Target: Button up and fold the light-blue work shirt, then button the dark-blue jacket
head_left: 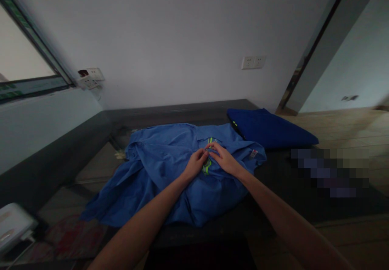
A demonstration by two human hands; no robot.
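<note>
A blue work jacket (170, 152) lies spread and wrinkled over a dark table, with yellow-green reflective strips on its chest part. My left hand (195, 163) is closed, pinching the jacket near a reflective strip. Opposite it, my right hand (224, 159) has its fingers bent and closed on the same spot of the cloth. The fingertips of both hands nearly meet. What small part of the jacket lies between them is too dim and small to make out.
A folded dark-blue cloth item (270, 128) lies at the table's back right. The dark tabletop (121, 118) meets the wall. A white device with a cable (15, 225) stands at the front left. Wall sockets (253, 62) are above, and a blurred-out patch (328, 172) is at the right.
</note>
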